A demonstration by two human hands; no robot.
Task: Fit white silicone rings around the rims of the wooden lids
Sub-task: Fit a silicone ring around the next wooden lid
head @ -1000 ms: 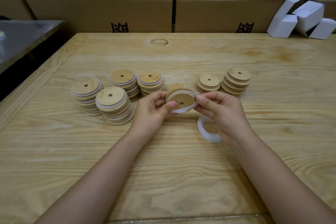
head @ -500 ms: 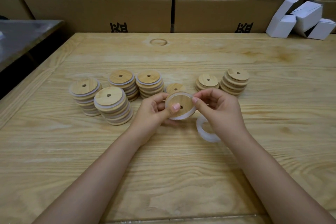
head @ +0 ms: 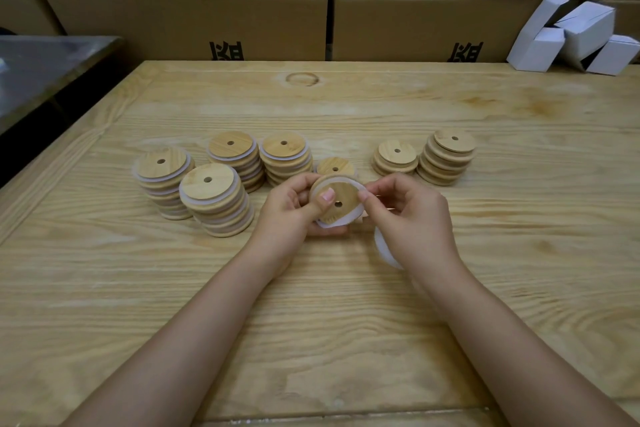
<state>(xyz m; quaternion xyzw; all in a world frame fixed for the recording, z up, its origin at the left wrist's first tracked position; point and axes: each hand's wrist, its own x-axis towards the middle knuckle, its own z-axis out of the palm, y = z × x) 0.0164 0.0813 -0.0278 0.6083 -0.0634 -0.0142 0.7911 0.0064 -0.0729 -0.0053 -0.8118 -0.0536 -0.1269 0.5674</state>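
- Gripping a wooden lid (head: 343, 199) in the left hand (head: 291, 215), thumb pressing on its face, just above the pine table (head: 311, 322).
- Pinching the white silicone ring (head: 355, 184) at the lid's right rim with the right hand (head: 415, 222), its lower part showing below the lid.
- Standing to the left, 4 stacks of ringed lids (head: 214, 198); to the right, 2 bare stacks (head: 448, 156).
- Lying under the right hand, spare rings (head: 382, 251).

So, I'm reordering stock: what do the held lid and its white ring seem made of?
Lid: wood, maybe bamboo, by its pale grain; matte, unvarnished look. Ring: probably soft silicone or rubber, milky white, since it bends loosely off the rim.
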